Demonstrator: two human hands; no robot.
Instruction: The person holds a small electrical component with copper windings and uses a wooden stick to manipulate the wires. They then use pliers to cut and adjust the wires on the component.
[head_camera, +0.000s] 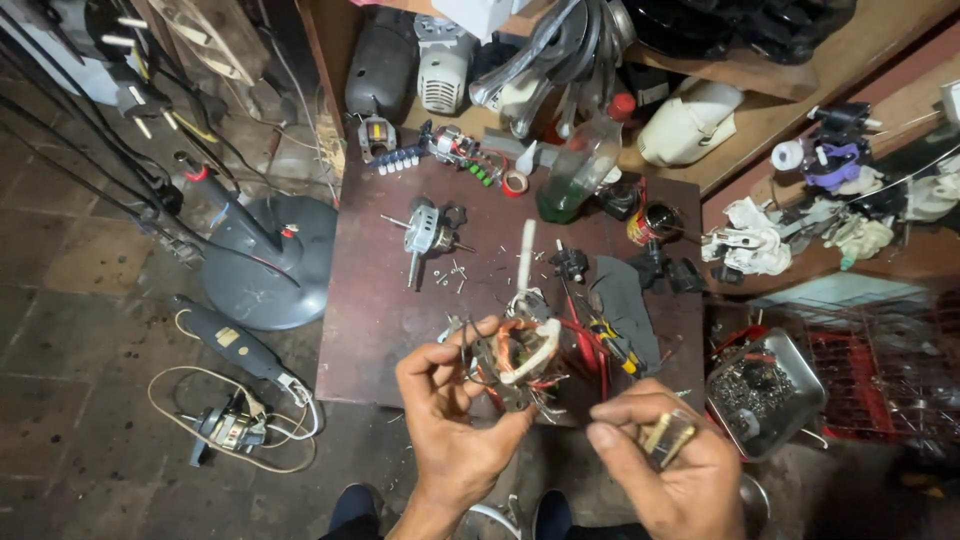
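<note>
The left hand had its grip closed around a small motor stator with copper windings and red and white wires, held up over the near edge of the dark bench. The right hand pinched a small brass-coloured part just right of it. Farther along the bench lay a small motor with a shaft, loose screws and a white tube. A bottle of green liquid stood at the far edge. A metal tray of bits sat right, and a grey fan base left on the floor.
</note>
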